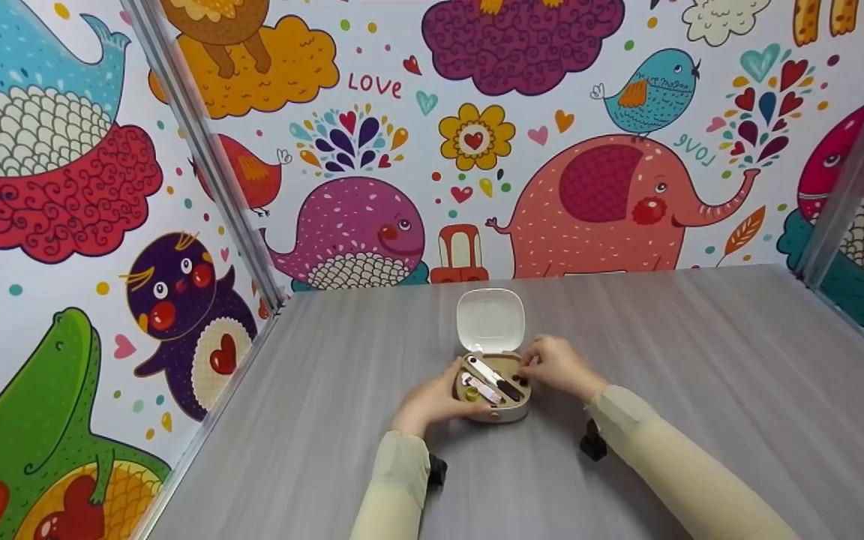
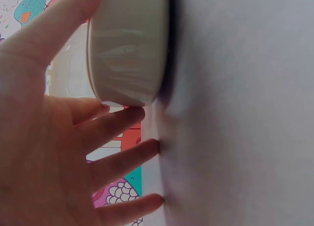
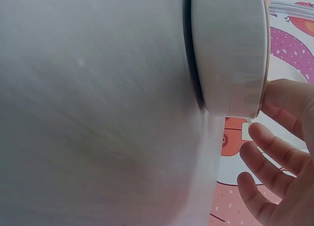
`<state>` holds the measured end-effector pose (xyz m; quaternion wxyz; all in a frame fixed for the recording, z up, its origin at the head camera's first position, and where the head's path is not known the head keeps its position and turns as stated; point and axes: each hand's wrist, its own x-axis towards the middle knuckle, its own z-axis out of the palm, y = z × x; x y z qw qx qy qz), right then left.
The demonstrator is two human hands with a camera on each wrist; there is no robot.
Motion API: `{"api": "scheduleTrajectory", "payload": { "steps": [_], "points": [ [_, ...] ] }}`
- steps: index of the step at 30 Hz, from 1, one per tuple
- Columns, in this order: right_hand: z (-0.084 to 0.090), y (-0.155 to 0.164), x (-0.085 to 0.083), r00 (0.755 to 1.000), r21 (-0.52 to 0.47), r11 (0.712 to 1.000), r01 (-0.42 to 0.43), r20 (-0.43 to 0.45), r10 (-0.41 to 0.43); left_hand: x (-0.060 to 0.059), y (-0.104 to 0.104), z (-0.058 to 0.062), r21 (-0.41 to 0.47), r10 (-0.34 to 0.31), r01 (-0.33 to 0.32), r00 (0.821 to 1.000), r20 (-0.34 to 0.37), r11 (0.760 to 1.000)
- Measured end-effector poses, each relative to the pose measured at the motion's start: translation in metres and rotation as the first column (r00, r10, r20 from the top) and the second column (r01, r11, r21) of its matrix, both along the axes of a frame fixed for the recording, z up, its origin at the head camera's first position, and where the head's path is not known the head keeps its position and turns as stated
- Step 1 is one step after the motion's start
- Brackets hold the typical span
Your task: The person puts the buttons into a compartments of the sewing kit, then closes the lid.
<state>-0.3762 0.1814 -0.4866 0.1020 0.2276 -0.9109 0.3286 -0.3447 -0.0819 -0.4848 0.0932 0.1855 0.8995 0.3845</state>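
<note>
A small beige case (image 1: 493,397) is sitting on the grey worktop (image 1: 702,375), just below the centre of the head frame. Its white lid (image 1: 490,320) is standing open, tilted back toward the top of the frame. Inside the case, a white-and-black tool (image 1: 497,379) is lying diagonally, a pale pink item (image 1: 483,390) is lying beside it, and a small yellow piece (image 1: 472,393) is sitting at the lower left. Finer detail is too small to tell.

The left hand (image 1: 432,401) is cupping the left side of the case: the thumb is resting on its wall, and the fingers (image 2: 117,162) are lying nearly straight and spread, tips touching the worktop. The right hand (image 1: 558,365) is touching the right edge of the case, fingers (image 3: 274,152) loosely extended and holding nothing.
</note>
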Motion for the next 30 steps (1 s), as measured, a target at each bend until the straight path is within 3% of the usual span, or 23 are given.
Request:
{"api": "scheduleTrajectory", "payload": {
  "steps": [14, 30],
  "points": [
    [0.003, 0.003, 0.005, 1.000, -0.063, 0.998, 0.001, -0.018, -0.002, 0.001, 0.001, -0.003, -0.011, 0.012, -0.012, 1.000, -0.011, 1.000],
    [0.007, 0.029, 0.010, 0.997, -0.082, 0.994, 0.070, -0.007, -0.071, -0.002, 0.000, -0.004, 0.032, -0.001, 0.000, 1.000, 0.016, 0.999]
  ]
}}
